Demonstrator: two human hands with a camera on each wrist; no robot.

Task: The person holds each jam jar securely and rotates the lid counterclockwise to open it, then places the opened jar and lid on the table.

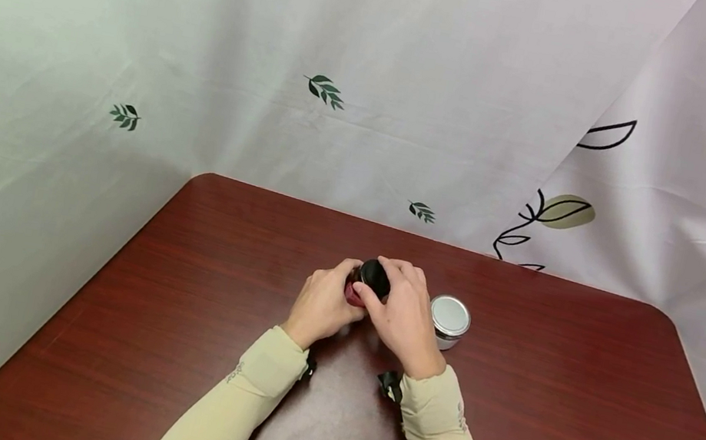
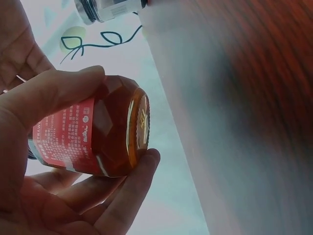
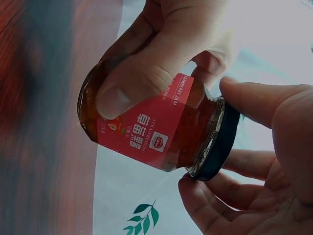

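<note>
A glass jar of strawberry jam [image 3: 161,127] with a red label and a black lid [image 3: 220,139] is held above the table between both hands. My left hand [image 1: 321,304] grips the jar's body, its thumb across the side and its fingers underneath, as the left wrist view shows. With thumb and fingertips my right hand [image 1: 405,318] pinches the rim of the lid, which sits on the jar's mouth. Seen in the left wrist view, the jar lies tilted on its side, its base turned towards the table.
To the right of my right hand a clear jar with a silver lid [image 1: 450,316] stands on the reddish-brown table [image 1: 546,408]. White curtains [image 1: 383,38] with leaf prints hang behind the table's far edge and along its left side.
</note>
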